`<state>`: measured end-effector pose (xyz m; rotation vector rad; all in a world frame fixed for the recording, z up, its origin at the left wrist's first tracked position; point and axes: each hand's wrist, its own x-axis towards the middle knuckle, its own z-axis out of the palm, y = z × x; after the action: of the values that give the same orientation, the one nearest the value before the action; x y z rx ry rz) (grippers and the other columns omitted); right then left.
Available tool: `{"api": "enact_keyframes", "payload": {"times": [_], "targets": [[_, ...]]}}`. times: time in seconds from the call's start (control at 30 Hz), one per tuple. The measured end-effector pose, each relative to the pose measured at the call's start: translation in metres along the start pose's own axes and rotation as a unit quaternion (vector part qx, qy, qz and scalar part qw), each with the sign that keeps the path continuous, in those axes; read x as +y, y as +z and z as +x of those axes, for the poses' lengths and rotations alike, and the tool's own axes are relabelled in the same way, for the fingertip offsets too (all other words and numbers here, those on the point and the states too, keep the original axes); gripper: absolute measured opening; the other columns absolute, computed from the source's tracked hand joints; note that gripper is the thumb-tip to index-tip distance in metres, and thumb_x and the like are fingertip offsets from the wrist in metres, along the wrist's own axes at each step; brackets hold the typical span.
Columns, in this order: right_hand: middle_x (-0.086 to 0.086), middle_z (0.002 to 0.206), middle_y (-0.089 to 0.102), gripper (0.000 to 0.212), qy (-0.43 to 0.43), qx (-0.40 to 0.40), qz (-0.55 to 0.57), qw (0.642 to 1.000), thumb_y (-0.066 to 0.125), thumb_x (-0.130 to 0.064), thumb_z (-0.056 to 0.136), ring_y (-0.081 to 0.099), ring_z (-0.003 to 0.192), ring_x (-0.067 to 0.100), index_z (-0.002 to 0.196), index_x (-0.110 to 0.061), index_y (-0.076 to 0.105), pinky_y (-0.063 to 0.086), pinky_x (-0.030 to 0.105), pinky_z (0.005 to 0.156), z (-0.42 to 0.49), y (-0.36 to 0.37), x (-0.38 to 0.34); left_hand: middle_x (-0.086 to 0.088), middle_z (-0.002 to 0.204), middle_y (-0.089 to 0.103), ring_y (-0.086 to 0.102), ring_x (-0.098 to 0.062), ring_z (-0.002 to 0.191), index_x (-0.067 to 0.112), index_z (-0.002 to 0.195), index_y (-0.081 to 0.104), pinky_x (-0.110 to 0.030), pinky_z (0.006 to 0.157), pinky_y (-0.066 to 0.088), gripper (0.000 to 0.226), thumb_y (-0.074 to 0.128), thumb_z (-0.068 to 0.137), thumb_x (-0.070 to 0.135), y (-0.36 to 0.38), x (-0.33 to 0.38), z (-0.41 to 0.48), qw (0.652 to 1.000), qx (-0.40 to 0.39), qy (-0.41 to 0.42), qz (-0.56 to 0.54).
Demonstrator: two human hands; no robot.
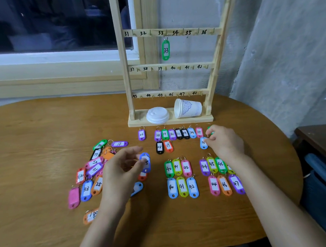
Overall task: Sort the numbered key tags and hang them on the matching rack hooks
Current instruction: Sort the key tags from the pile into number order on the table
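A wooden rack (122, 54) with numbered hooks stands at the back of the table; a green tag 33 (165, 50) hangs on its hook. Several coloured key tags lie in sorted rows (178, 133) and blocks (178, 168) in front of it. An unsorted heap (93, 166) lies at the left. My left hand (123, 168) pinches a blue tag (146, 162) above the table. My right hand (224, 142) pinches the ring of a light blue tag 35 (203, 143) lying below the top row. A green tag (209, 128) is mostly hidden behind its fingers.
A white cup lid (157, 115) and a tipped paper cup (188, 108) rest on the rack's base. The round wooden table (33, 132) ends close to my body. A window is at the back left, a grey wall at the right, dark furniture (323, 170) beside the table.
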<state>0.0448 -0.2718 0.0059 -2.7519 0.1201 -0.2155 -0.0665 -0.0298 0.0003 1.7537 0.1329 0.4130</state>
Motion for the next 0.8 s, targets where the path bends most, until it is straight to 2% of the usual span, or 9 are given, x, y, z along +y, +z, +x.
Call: {"api": "enact_keyframes", "payload": {"times": [0.13,0.27,0.37,0.53,0.67,0.8], "targets": [[-0.014,0.092,0.068,0.013,-0.051,0.019,0.092,0.994,0.060,-0.034,0.090,0.058,0.075,0.006,0.102,-0.029,0.063,0.038,0.022,0.054,-0.024,-0.008,-0.018,0.001,0.079,0.070,0.066,-0.005,0.071,0.025,0.088,0.069,-0.016,0.062,0.052,0.022,0.068,0.083,0.003,-0.001,0.001,-0.001,0.999,0.000,-0.027,-0.024],[-0.017,0.083,0.067,0.009,-0.114,-0.048,0.266,0.956,0.063,-0.027,0.088,0.061,0.078,-0.001,0.094,-0.028,0.069,0.053,0.027,0.070,-0.065,0.003,-0.046,0.002,0.075,0.069,0.065,-0.006,0.069,0.023,0.086,0.070,-0.016,0.061,0.051,0.020,0.068,0.083,0.003,-0.001,0.002,-0.005,0.999,-0.002,-0.034,-0.035],[-0.018,0.079,0.069,0.006,-0.139,-0.073,0.330,0.931,0.065,-0.026,0.086,0.062,0.075,-0.001,0.087,-0.028,0.070,0.051,0.023,0.067,-0.088,0.014,-0.061,0.003,0.072,0.069,0.065,-0.008,0.067,0.022,0.084,0.069,-0.015,0.060,0.051,0.020,0.067,0.082,0.002,-0.002,0.002,-0.009,0.999,-0.003,-0.034,-0.042],[-0.015,0.072,0.068,0.006,-0.135,-0.109,0.357,0.918,0.071,-0.025,0.081,0.060,0.068,-0.004,0.084,-0.030,0.070,0.047,0.016,0.064,-0.109,0.026,-0.073,0.005,0.071,0.070,0.067,-0.006,0.069,0.019,0.085,0.069,-0.017,0.062,0.053,0.019,0.068,0.081,0.001,-0.007,0.002,-0.017,0.997,-0.027,-0.044,-0.055],[-0.013,0.071,0.068,0.020,-0.115,-0.094,0.400,0.904,0.071,-0.014,0.081,0.061,0.070,-0.005,0.077,-0.033,0.066,0.047,0.012,0.065,-0.119,0.027,-0.074,0.003,0.078,0.071,0.067,-0.007,0.074,0.016,0.092,0.070,-0.020,0.070,0.054,0.016,0.068,0.082,0.003,-0.022,-0.001,-0.018,1.000,-0.012,-0.019,0.018],[-0.007,0.078,0.071,0.014,-0.071,-0.074,0.438,0.893,0.070,-0.011,0.082,0.064,0.073,-0.004,0.083,-0.025,0.069,0.048,0.010,0.064,-0.126,0.026,-0.066,0.010,0.080,0.070,0.065,-0.002,0.073,0.017,0.088,0.071,-0.014,0.069,0.052,0.017,0.074,0.077,0.004,-0.043,-0.010,-0.017,0.988,0.009,0.019,0.155]]}}
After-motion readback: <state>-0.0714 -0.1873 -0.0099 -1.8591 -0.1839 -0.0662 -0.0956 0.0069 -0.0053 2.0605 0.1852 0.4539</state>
